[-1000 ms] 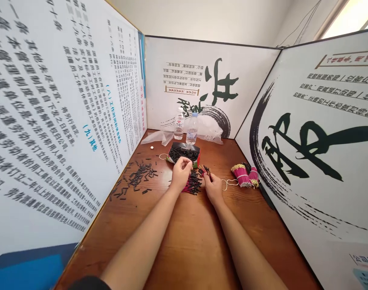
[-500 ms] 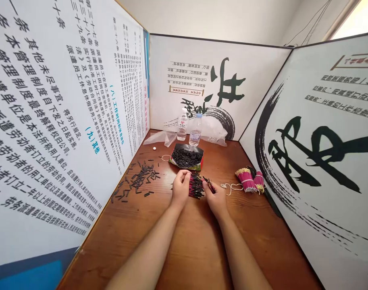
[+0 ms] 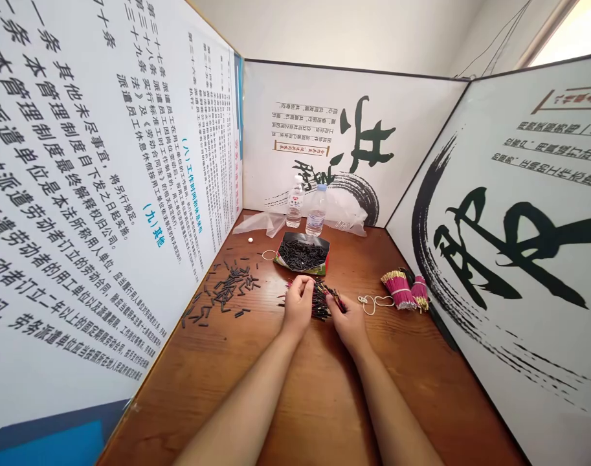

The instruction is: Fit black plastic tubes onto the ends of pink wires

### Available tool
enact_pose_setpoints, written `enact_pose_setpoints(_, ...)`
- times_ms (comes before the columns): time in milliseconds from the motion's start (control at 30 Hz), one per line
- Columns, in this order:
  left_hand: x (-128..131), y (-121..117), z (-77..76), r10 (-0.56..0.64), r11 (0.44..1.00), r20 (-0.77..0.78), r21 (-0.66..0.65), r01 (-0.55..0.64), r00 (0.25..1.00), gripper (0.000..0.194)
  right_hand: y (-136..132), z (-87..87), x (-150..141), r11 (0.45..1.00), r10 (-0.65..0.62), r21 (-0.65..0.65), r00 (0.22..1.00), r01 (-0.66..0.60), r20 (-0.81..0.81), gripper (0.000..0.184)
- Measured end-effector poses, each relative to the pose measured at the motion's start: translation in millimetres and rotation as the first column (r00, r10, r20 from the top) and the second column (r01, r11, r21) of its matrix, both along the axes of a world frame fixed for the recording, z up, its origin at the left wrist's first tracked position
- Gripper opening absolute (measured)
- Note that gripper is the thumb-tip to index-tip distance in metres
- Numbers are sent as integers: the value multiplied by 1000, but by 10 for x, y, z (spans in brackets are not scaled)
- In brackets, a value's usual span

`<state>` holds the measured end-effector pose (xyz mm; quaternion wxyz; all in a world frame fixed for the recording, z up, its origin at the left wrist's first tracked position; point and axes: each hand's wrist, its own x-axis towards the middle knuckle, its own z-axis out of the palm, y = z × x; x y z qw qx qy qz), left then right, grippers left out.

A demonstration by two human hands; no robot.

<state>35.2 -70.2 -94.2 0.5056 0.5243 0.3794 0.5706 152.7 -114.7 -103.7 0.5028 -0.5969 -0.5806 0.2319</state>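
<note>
My left hand (image 3: 299, 304) and my right hand (image 3: 347, 318) rest on the wooden table (image 3: 295, 388), both curled around a pile of thin red wires with black sleeved ends (image 3: 320, 299) that lies between them. The left fingers pinch at the pile's left edge. A few of these wires stick up from my right fingers. Just beyond the hands sits an open packet full of short black tubes (image 3: 303, 254).
Loose black tubes (image 3: 227, 292) are scattered at the left. Two bundles of red wires (image 3: 402, 290) and white rubber bands (image 3: 373, 301) lie at the right. Two water bottles (image 3: 307, 208) and clear plastic bags stand at the back. Printed partition boards wall three sides.
My left hand came back from the packet of black tubes down to the wire pile. Both hands drew slightly nearer to me; the view shifted a little.
</note>
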Motion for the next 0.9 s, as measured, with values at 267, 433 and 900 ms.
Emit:
enact_pose_setpoints(267, -8, -2, 26, 25, 1000, -12, 6, -25, 1000, 17, 4, -8, -4, 1000, 19, -11, 1000, -19, -11, 39)
enact_pose_setpoints(433, -20, -4, 36, 38, 999, -23, 12, -38, 999, 16, -14, 18, -9, 1000, -7, 1, 1000, 7, 14, 41)
enact_pose_setpoints(900, -2, 3, 39, 39, 999, 1, -16, -39, 999, 16, -6, 3, -40, 1000, -13, -4, 999, 13, 45, 41)
